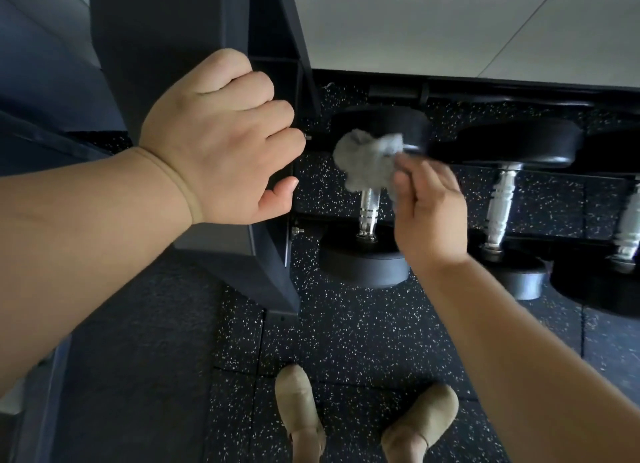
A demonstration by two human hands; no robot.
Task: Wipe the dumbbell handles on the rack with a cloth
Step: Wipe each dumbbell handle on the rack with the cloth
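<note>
Shoes (301, 414): two tan toes at the bottom edge, planted on the speckled floor (346, 341).
Right hand (429, 213): reaching in from the lower right, fingers pinched together on a corner of the cloth (367, 157).
Dumbbell (363, 265): leftmost on the rack's bottom tier, near weight towards us, far weight tucked under the shelf.
Handle (370, 206): shiny metal, near half bare, far half under the cloth.
Cloth: grey and bunched, draped over the handle's far end and brushing the far weight.
Left hand (221, 140): up beside the rack post (270, 254), fingers curled in with the tips hidden; I cannot tell whether they hook the frame or hold nothing.
Risk: only fingertips hold the cloth, so a quick stroke could pull it free and drop it between the rails.
Risk: a wad this loose may skim over the grooves and never reach the bare near half.
Next handles (500, 206): two more sit to the right, uncovered by any cloth.
In the way: the neighbouring weight sits close by the right knuckles, and the shelf above leaves little headroom.
Beyond: pale tiles (415, 22) above the rack.
</note>
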